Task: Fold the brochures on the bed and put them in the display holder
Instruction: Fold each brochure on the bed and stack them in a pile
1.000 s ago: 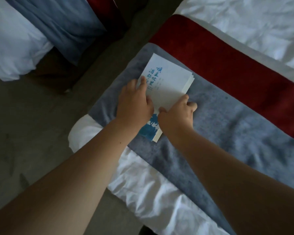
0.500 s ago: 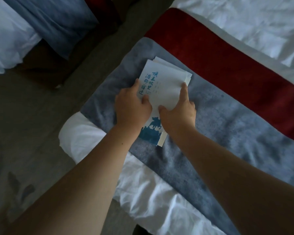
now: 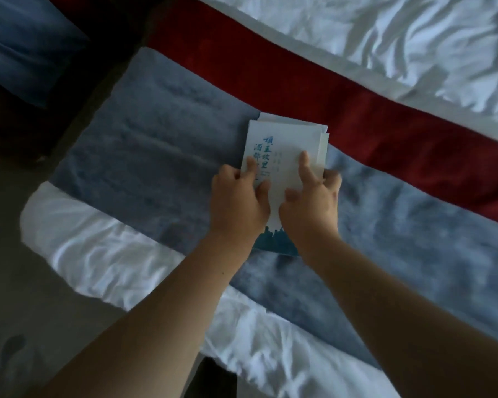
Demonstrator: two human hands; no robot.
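Brochures (image 3: 285, 145): small stack of white folded sheets, top one w/ blue vertical characters down its left half and a blue-teal printed band along the near edge. Upper edges of the sheets underneath stick out unevenly at the far end and right side, so the stack isn't squared up. Paper looks flat, no curl visible.

Location: stack lies on the grey runner (image 3: 156, 156) across the foot of the bed (image 3: 414, 47), far end just beside the red band (image 3: 357, 110), maybe touching it; can't tell for sure.

Left hand (image 3: 239, 199): on the stack's left edge, thumb on top of the paper near the blue characters, other fingers curled around the side and partly under. Looks like it's pinching the left edge of the brochures.

Right hand (image 3: 311, 202): on the right half, index finger stretched flat along the top sheet, thumb pressed on the paper near the middle, remaining fingers wrapped over the right edge. Also gripping the brochures. Both hands are close together, thumbs nearly meeting over the lower centre of the top sheet. Both forearms bare, coming in from the bottom of the view.

Containers: no holder in view, nothing to report on contents.

Around: white sheet (image 3: 104, 254) rumpled at the near corner of the bed below the runner, white duvet creased beyond the red band. Floor (image 3: 26, 326) dark at left. Frame is a bit blurred, esp. the runner.
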